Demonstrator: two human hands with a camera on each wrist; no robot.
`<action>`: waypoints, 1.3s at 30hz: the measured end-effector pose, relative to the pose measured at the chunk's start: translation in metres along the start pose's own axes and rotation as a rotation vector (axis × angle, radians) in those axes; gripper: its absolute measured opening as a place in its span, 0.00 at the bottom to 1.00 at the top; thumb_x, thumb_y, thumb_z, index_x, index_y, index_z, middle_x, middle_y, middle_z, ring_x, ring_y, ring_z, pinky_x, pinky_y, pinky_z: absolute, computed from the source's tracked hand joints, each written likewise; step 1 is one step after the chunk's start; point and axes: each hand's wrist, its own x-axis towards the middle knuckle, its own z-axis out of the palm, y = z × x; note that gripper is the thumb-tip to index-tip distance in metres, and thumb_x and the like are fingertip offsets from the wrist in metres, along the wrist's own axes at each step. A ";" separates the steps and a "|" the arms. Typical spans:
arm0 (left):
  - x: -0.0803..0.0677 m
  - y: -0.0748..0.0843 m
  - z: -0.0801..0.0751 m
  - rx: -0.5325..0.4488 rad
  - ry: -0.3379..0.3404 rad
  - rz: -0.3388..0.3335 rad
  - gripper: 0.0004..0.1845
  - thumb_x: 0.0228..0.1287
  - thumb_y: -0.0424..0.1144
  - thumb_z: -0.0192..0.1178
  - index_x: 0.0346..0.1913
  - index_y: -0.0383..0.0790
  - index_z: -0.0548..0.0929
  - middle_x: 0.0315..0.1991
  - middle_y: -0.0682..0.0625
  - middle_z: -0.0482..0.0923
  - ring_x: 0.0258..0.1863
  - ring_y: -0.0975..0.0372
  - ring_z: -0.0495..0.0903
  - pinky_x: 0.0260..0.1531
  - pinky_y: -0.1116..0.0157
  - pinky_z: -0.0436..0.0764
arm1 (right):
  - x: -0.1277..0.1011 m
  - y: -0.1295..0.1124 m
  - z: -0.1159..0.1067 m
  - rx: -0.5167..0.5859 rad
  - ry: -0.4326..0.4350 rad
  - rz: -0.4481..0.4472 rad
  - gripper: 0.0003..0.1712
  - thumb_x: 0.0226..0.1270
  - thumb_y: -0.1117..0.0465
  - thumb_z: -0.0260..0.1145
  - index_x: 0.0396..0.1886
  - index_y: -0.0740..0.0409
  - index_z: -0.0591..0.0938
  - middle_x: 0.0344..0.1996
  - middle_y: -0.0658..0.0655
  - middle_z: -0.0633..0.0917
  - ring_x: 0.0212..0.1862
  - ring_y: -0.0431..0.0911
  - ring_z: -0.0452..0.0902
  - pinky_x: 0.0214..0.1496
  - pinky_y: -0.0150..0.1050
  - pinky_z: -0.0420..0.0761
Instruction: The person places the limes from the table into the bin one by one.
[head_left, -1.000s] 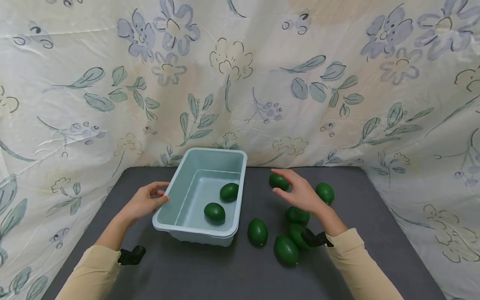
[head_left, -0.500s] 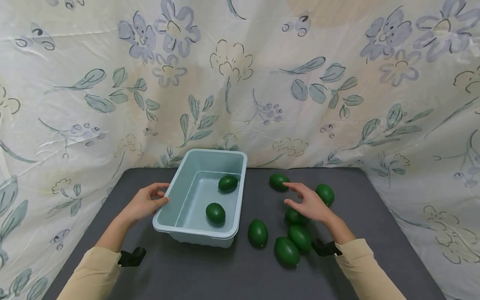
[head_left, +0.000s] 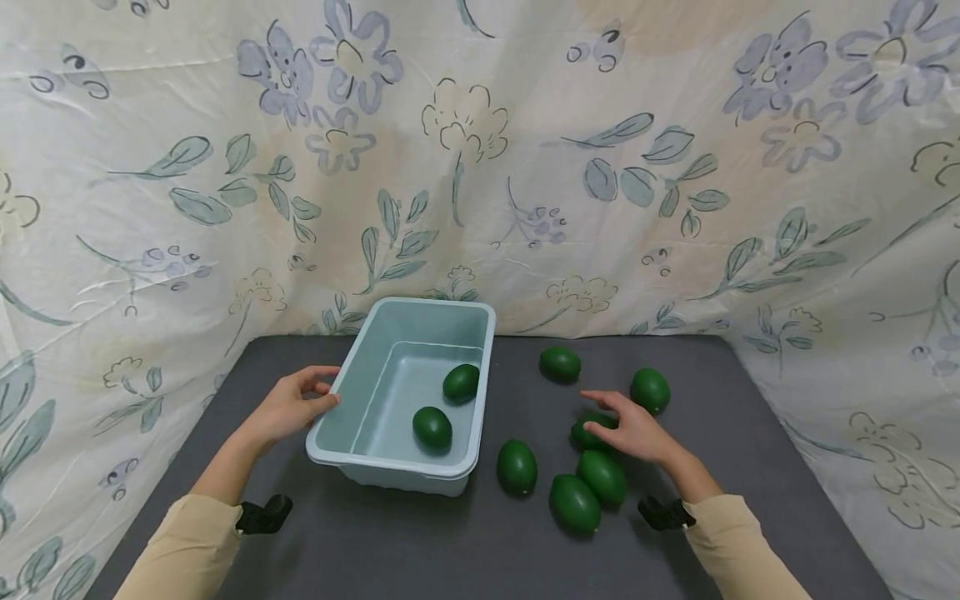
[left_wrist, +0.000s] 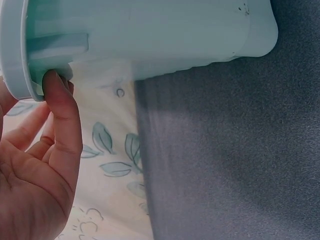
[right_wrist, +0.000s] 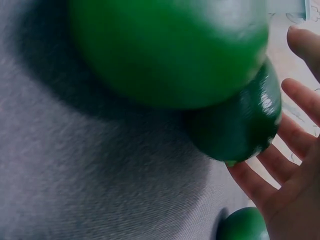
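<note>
My left hand (head_left: pixel 288 408) grips the left rim of a pale blue-green plastic tub (head_left: pixel 318 446), with the thumb pressed at the lip in the left wrist view. Inside the tub lie two glossy dark green avocados, a front one (head_left: pixel 432 429) and a rear one (head_left: pixel 461 383) by the right wall. My right hand (head_left: pixel 628 425) hovers with spread fingers over an avocado (head_left: pixel 585 436) on the dark grey table, partly covering it in the head view. In the right wrist view, the extended fingers are right beside a dark avocado (right_wrist: pixel 237 120), and nothing is held.
Other avocados lie on the table (head_left: pixel 360 542): one (head_left: pixel 560 364) at the back, one (head_left: pixel 650 391) right of the hand, one (head_left: pixel 517 467) beside the tub, and a touching pair (head_left: pixel 574 504) nearer me. A floral curtain (head_left: pixel 525 167) hangs behind.
My right hand has come back from the rear avocado, down and to the right, over a nearer one. The rear avocado in the tub has rocked a little. My left hand keeps its place.
</note>
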 end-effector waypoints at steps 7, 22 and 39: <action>0.000 -0.001 0.000 -0.012 -0.003 -0.001 0.28 0.62 0.36 0.57 0.65 0.37 0.63 0.43 0.39 0.74 0.31 0.57 0.76 0.27 0.62 0.77 | -0.006 0.006 0.003 0.018 -0.041 -0.011 0.33 0.61 0.48 0.63 0.63 0.59 0.70 0.59 0.60 0.73 0.58 0.58 0.70 0.55 0.54 0.70; 0.000 0.000 0.000 -0.008 -0.004 -0.004 0.29 0.62 0.37 0.58 0.65 0.37 0.63 0.43 0.39 0.74 0.32 0.57 0.77 0.28 0.62 0.78 | -0.008 0.011 0.005 -0.019 -0.059 0.005 0.29 0.62 0.46 0.62 0.59 0.56 0.74 0.54 0.57 0.77 0.52 0.52 0.75 0.50 0.49 0.73; 0.000 -0.001 0.000 -0.016 -0.014 0.000 0.29 0.62 0.37 0.58 0.65 0.37 0.63 0.43 0.38 0.74 0.31 0.58 0.77 0.28 0.62 0.77 | -0.002 0.010 0.002 -0.020 0.033 0.005 0.27 0.60 0.50 0.65 0.57 0.58 0.75 0.53 0.58 0.78 0.52 0.54 0.75 0.50 0.51 0.73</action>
